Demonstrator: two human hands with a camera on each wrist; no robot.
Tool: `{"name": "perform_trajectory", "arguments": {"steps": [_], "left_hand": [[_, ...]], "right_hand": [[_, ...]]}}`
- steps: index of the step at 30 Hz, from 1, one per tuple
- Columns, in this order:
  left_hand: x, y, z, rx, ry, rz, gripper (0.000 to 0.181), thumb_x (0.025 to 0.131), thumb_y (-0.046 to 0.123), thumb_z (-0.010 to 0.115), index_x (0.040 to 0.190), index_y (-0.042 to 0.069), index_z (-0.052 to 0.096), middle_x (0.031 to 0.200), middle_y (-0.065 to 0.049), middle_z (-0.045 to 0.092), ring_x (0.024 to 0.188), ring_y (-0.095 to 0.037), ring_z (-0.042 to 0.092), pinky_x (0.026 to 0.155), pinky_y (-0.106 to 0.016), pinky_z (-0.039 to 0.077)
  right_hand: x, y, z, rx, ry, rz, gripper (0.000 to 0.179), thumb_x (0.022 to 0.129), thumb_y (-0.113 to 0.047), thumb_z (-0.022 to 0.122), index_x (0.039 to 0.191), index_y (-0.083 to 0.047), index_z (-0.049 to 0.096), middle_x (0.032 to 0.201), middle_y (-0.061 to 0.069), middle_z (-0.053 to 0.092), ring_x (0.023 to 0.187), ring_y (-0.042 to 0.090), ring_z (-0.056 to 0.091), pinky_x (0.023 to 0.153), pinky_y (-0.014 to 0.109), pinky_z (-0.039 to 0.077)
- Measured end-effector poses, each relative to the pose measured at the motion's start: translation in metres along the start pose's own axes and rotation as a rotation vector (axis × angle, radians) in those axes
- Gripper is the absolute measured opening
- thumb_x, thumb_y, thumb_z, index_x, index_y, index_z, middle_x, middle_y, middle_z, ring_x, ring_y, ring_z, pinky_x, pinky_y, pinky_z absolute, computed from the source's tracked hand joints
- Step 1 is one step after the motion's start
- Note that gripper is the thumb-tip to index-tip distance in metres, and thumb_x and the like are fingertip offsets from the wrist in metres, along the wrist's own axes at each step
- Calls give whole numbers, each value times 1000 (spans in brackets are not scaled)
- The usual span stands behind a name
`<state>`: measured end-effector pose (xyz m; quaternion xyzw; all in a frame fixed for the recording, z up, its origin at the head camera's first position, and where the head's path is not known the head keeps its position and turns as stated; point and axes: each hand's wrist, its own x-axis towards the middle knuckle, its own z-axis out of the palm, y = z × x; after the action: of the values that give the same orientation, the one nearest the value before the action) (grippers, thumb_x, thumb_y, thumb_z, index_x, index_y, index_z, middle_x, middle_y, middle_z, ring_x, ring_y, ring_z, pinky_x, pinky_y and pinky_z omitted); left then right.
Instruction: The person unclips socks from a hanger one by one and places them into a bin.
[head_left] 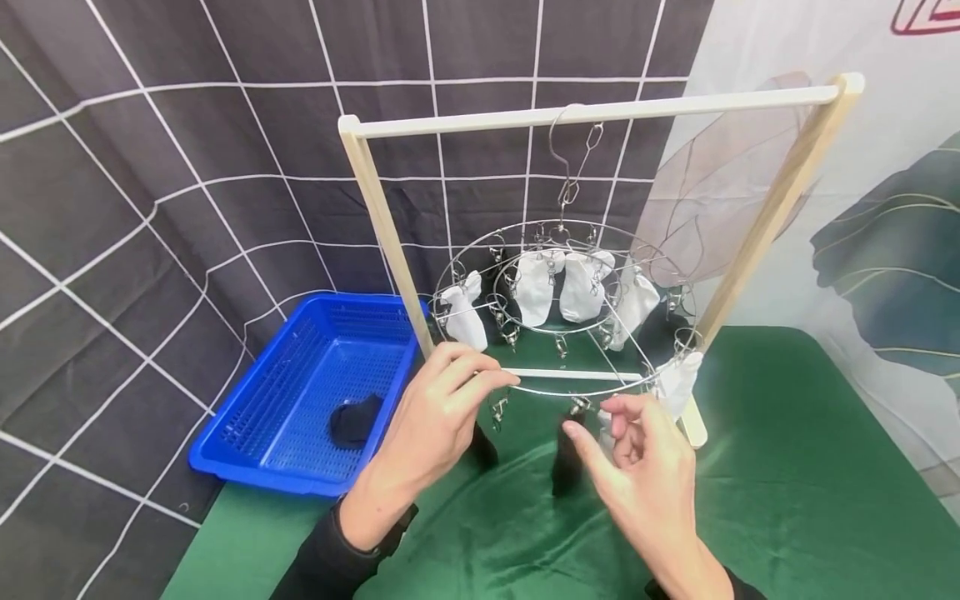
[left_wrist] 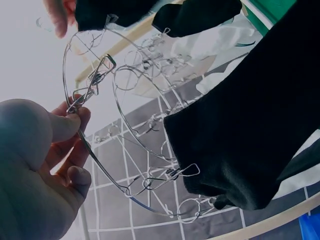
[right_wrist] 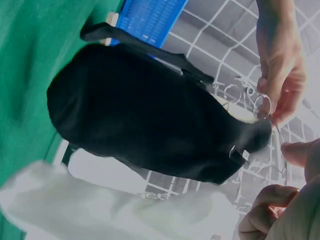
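A round wire sock hanger (head_left: 577, 394) hangs by its hook from a stand's top bar. My left hand (head_left: 442, 408) pinches its outer ring at the front left, beside an empty clip (left_wrist: 95, 77). Just right of front, my right hand (head_left: 648, 467) is close to the ring, its thumb apart from the bent fingers, with nothing seen between them. Near its thumb a black sock (head_left: 567, 458) hangs from a clip. Another black sock (head_left: 483, 446) hangs partly behind my left hand. White socks (head_left: 534, 287) hang around the hanger, one (head_left: 678, 383) beyond my right hand.
A blue basket (head_left: 262, 477) stands on the left, holding a dark sock (head_left: 354, 422). The wooden stand (head_left: 386, 237) has a white top bar (head_left: 480, 122). Green cloth (head_left: 795, 467) covers the table. Behind it hangs a dark curtain with white grid lines (head_left: 247, 133).
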<state>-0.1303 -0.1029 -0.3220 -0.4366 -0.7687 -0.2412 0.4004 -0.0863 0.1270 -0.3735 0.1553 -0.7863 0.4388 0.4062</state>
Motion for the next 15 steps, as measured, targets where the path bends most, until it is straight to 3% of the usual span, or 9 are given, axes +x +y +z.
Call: {"name": "perform_trajectory", "arguments": {"steps": [3,7,11,15], "left_hand": [[-3,-4,1,-12,-5,-14,29,94,-3,46,103,9,71,99,-3,63,97,-23,54,89,-33,44],[-7,-10,1,-14,-4,-36,29,94,-3,46,102,11,71,99,-1,63,97,-23,53,90,-33,43],[-11,-15,1,-9,-6,-53,28,94,-2,47,101,12,71,99,0,63,97,-23,53,89,-32,42],[-13,-16,0,-8,-7,-60,27,94,-2,48,100,11,71,99,0,63,96,-23,53,88,-32,43]], "right_hand": [[3,5,5,-18,-48,3,47,65,-21,89,103,-8,66,73,-6,50,49,3,38,49,15,30],[10,2,10,67,-133,-60,45,67,-12,87,109,-9,69,72,-5,51,52,6,39,49,13,29],[13,-1,14,164,-169,-79,37,67,0,83,102,-7,71,71,-5,50,52,7,39,48,14,30],[8,3,18,169,-203,-18,28,70,-5,84,92,-12,69,70,-8,52,52,6,42,47,16,32]]}}
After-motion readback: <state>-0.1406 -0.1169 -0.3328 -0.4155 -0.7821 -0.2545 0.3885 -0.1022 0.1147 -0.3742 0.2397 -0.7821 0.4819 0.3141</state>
